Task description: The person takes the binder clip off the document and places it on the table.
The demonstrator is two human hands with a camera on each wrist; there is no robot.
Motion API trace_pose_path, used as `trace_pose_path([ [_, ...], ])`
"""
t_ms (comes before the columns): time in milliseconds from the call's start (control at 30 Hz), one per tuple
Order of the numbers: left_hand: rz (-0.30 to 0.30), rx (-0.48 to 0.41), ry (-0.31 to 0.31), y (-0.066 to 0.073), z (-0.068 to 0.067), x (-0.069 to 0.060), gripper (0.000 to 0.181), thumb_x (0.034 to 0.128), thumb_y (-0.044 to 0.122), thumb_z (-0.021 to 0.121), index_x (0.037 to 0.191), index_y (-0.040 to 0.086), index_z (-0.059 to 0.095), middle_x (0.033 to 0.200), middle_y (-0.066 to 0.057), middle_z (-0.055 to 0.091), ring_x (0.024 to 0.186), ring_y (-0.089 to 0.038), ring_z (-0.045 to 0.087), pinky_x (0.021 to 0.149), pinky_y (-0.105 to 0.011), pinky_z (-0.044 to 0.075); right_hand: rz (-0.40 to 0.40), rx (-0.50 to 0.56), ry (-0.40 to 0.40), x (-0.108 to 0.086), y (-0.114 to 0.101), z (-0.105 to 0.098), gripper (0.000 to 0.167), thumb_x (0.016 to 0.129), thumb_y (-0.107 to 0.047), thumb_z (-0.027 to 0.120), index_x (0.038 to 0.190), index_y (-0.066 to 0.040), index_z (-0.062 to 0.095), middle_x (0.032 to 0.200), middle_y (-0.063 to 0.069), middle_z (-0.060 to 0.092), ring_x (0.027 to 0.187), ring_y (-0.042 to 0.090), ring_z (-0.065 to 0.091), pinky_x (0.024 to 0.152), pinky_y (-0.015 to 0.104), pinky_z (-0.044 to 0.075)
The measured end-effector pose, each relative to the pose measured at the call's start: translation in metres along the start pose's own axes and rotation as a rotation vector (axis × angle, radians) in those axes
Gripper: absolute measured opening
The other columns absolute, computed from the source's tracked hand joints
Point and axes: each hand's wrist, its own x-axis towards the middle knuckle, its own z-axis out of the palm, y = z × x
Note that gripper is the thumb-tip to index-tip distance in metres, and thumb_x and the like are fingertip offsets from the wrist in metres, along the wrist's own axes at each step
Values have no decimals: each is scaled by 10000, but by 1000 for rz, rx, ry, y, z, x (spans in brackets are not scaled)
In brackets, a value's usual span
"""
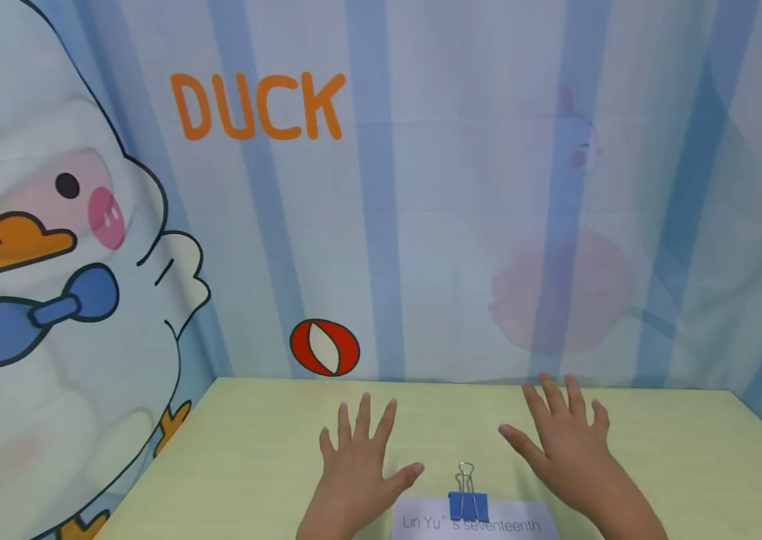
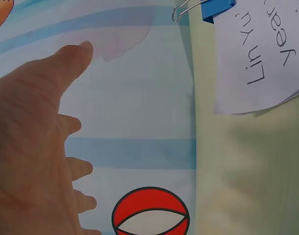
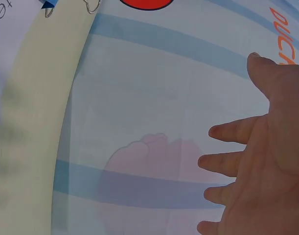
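Observation:
White paper sheets [image 1: 523,514] with printed text lie at the table's near edge, cut off by the bottom of the head view. A blue binder clip [image 1: 468,507] grips their far edge, its wire handles standing up. To the left of the sheets, my left hand [image 1: 357,476] is held with fingers straight and spread. My right hand [image 1: 566,450] is spread likewise on the other side. Neither hand holds anything. In the left wrist view, a corner of the sheets [image 2: 237,98] lifts slightly, and the left thumb [image 2: 73,58] points away from the fingers.
The pale yellow table [image 1: 253,450] reaches back to a striped blue and white curtain [image 1: 455,225]. Printed on the cloth are a large duck [image 1: 16,420], orange lettering [image 1: 280,107] and a red and white ball [image 1: 347,349].

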Motion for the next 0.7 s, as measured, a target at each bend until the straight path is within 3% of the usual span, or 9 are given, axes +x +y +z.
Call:
trace_pose_path([
  [167,6,18,-22,3,5,3,866,898,567,681,1582,169,331,1621,-243,227,1440,-585,156,1021,-797,167,-26,-19,23,3,-7,8,725,996,-514,580,1453,35,459,1519,349,341,1426,600,132,995,788,104],
  [433,-52,35,-119,4,21,9,831,863,442,774,1538,132,403,1516,-236,400,1287,-524,431,944,-718,371,-57,-29,19,2,-11,19,657,981,-488,619,1419,-11,511,1480,278,422,1411,578,215,985,797,173],
  [700,-48,36,-190,9,36,11,814,851,405,791,1514,104,427,1389,-190,517,1145,-426,528,905,-645,441,-42,62,11,-2,-10,22,627,991,-480,607,1412,-25,511,1459,246,455,1405,557,243,983,786,189],
])
